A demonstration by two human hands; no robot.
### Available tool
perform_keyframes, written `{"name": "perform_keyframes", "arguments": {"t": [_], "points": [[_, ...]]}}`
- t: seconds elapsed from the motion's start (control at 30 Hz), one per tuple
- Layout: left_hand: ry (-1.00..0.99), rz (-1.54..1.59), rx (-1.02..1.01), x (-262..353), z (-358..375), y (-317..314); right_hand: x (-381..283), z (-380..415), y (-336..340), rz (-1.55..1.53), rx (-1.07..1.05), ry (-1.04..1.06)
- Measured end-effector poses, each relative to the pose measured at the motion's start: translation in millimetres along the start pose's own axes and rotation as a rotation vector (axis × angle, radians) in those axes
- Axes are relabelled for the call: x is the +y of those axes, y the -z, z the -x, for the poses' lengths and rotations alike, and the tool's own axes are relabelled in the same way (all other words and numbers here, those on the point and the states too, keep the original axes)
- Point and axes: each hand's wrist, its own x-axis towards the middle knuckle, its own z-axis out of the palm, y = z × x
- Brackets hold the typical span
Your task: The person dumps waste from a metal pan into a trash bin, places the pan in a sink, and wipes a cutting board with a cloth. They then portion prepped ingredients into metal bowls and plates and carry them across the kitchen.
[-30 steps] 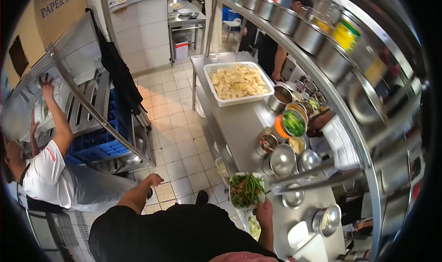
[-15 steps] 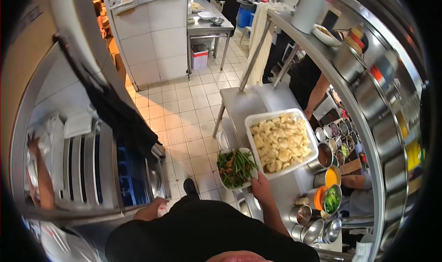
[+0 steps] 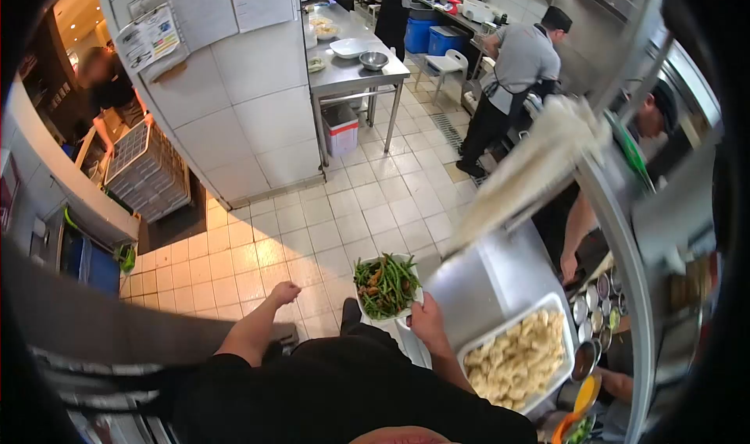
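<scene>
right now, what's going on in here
The person's right hand grips a white dish of long green vegetables by its edge, above the tiled floor. The left hand is out to the side, nothing visible in it. A white tray of pale yellow pieces stands on the steel counter.

Right of my right fingers [image 3: 416, 313], I see a steel counter [image 3: 484, 266] bearing a white tray [image 3: 569, 352]; well beyond them, a metal table [image 3: 336, 77] carries a white dish [image 3: 348, 49] and steel bowl [image 3: 373, 60].
</scene>
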Motion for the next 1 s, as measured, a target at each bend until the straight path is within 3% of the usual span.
{"name": "perform_keyframes", "arguments": {"t": [0.2,0.3,0.43,0.47,0.5,0.53,0.57,0.6,0.63,0.67,0.7,0.73,0.87,1.0], "points": [[0.331,-0.156,-0.25,-30,-91,82,-74,-196,-35,0.084,0.028,0.055],[0.514,-0.05,-0.233,-19,-131,115,-111,-286,-48,0.059,0.044,0.046],[0.486,-0.105,-0.308,1,-229,161,-147,-416,-66,0.012,0.094,0.077],[0.401,0.031,-0.271,12,-259,175,-159,-445,-70,0.007,0.104,0.086],[0.5,0.137,-0.171,35,-292,186,-174,-473,-75,0.002,0.117,0.097],[0.419,-0.012,-0.159,68,-324,201,-192,-499,-78,-0.07,0.114,0.063],[0.077,-0.289,-0.268,76,-377,212,-205,-526,-77,-0.029,0.124,0.057],[-0.274,-0.564,-0.236,111,-423,227,-216,-555,-75,0.012,0.13,0.05],[0.056,-0.051,-0.049,177,-437,233,-227,-583,-75,0.046,0.132,0.036],[-0.097,-0.218,-0.048,219,-485,249,-239,-617,-76,0.011,0.129,0.081],[-0.049,0.145,-0.095,280,-506,267,-253,-650,-77,0.016,0.133,0.085],[-0.12,0.316,-0.077,329,-536,279,-267,-683,-77,0.021,0.138,0.088],[-0.114,0.562,-0.072,516,-626,339,-301,-830,-75,-0.032,0.105,0.111],[-0.126,0.58,0.059,617,-739,398,-349,-1005,-85,0.015,0.066,0.135]]}}
